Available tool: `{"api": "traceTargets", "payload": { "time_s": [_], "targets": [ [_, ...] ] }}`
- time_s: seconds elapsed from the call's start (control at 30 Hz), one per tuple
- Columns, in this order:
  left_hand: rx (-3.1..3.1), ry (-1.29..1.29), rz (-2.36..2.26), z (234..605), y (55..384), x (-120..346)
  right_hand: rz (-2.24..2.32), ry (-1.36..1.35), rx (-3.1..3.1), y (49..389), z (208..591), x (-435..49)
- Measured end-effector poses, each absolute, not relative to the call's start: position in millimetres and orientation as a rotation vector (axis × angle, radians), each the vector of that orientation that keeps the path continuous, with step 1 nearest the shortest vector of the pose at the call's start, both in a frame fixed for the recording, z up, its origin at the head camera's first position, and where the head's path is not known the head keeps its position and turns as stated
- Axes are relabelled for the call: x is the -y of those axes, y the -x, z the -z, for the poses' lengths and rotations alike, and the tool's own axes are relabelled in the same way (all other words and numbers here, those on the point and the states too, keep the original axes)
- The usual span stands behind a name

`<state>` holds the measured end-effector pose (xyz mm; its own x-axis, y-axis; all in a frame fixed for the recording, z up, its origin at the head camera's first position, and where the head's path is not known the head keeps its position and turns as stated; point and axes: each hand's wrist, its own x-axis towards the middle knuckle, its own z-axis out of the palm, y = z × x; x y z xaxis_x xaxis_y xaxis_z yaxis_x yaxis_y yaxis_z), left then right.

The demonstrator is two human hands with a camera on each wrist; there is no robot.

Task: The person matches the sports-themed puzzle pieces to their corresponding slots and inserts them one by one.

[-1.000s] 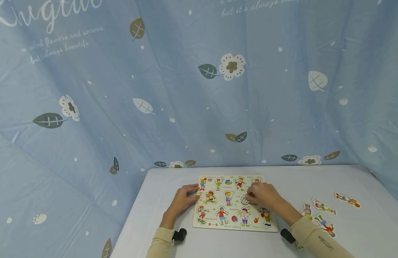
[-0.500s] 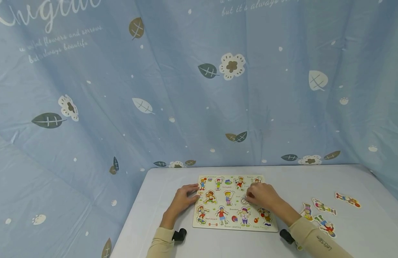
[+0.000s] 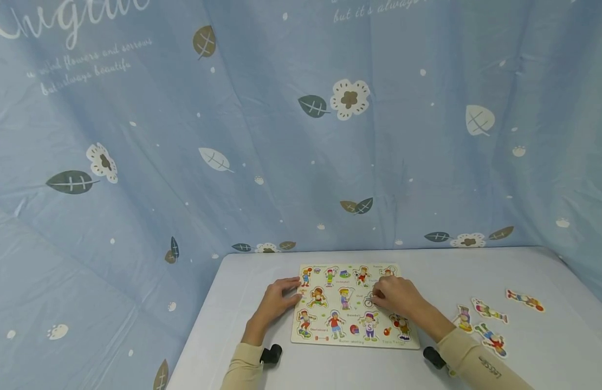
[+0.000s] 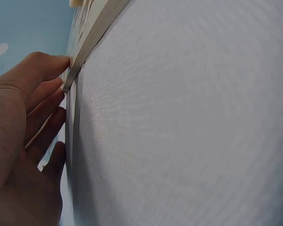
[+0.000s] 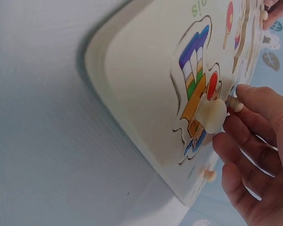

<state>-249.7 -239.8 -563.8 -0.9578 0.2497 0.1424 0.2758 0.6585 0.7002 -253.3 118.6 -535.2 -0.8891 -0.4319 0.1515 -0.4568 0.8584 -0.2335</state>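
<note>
A pale wooden puzzle board [image 3: 332, 300] lies on the table, with knobbed pieces of children playing sports set in it. At its left edge rests my left hand [image 3: 275, 300], thumb and fingers extended and touching the side. My right hand [image 3: 399, 295] is over the right part of the board, beside a printed bicycle [image 3: 369, 301]. In the right wrist view, its thumb and index finger pinch a small wooden knob [image 5: 235, 104] of a puzzle piece, whose picture the fingers mostly hide. Closer to that camera sits a table tennis player piece [image 5: 194, 92] in its recess.
Several loose puzzle pieces [image 3: 491, 311] lie on the white table [image 3: 359, 368] right of the board. Another piece is partly hidden under the right sleeve [image 3: 476, 360]. Black wrist devices [image 3: 271, 355] sit at both wrists. A blue patterned curtain [image 3: 281, 216] hangs behind the table.
</note>
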Motion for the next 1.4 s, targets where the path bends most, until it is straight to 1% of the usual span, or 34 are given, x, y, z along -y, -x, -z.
{"api": "traceTargets", "payload": {
  "time_s": [0.67, 1.1, 1.4],
  "targets": [
    [2.794, 0.482, 1.216, 564.3, 249.3, 240.1, -0.477, -0.732, 2.946, 242.1, 528.7, -126.5],
    [2.811, 0.477, 1.193, 565.0, 250.5, 240.5, -0.505, -0.755, 2.92, 230.3, 520.7, -162.0],
    [2.83, 0.453, 1.2, 561.8, 249.9, 239.3, -0.469, -0.777, 2.942, 222.4, 518.3, -200.2]
  ]
}}
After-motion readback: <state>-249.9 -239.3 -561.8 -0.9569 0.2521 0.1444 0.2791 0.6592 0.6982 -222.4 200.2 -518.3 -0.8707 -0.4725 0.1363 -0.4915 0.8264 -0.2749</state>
